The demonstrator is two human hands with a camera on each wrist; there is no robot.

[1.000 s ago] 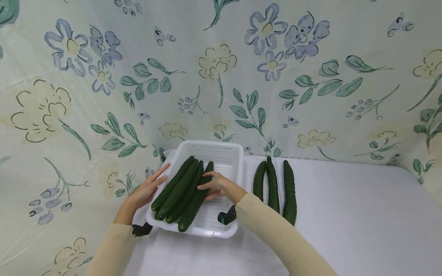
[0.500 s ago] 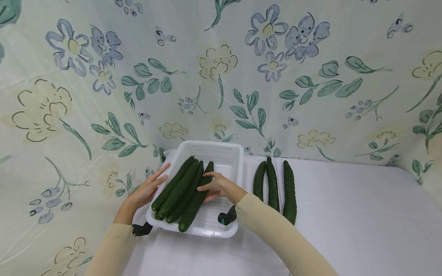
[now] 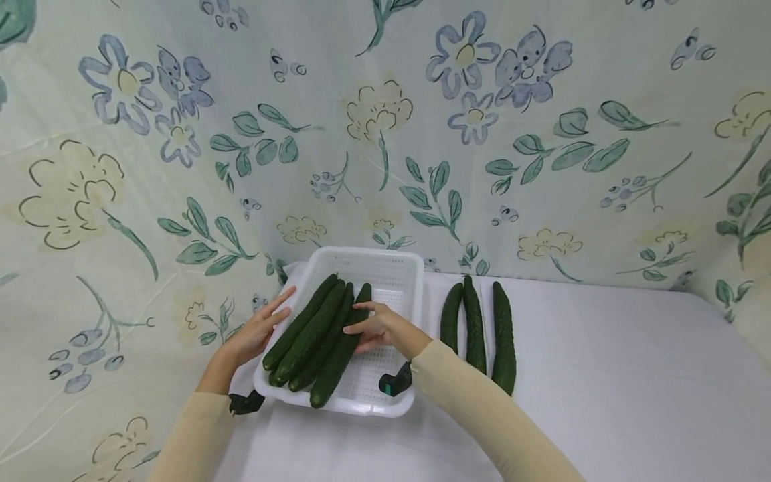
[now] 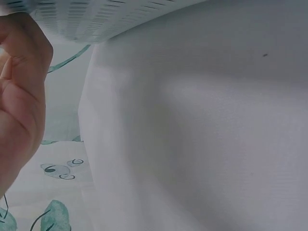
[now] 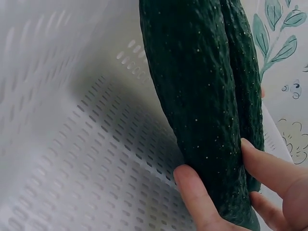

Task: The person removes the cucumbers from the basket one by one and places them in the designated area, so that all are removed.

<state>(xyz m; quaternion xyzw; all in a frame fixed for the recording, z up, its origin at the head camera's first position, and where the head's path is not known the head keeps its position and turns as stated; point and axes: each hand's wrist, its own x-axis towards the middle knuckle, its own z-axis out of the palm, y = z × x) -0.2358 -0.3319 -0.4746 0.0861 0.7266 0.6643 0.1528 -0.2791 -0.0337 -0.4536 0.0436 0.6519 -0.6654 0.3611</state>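
In the head view, a white perforated plastic basket (image 3: 394,406) holds several dark green cucumbers (image 3: 310,331), lying side by side toward its left. My right hand (image 3: 376,328) reaches inside and grips the rightmost cucumber (image 3: 333,375). The right wrist view shows that bumpy cucumber (image 5: 197,96) between the fingertips, with another cucumber (image 5: 248,91) right behind it. At the basket's left rim my left hand (image 3: 255,331) rests with fingers extended, touching the side. Its palm (image 4: 21,101) shows below the slotted basket wall (image 4: 106,19) in the left wrist view.
To the right of the basket, three cucumbers (image 3: 474,328) lie lengthwise on the white tablecloth (image 3: 614,375). A flower-printed cloth (image 3: 385,167) hangs behind and to the left. Black wrist cameras (image 3: 396,379) sit at both sleeve cuffs.
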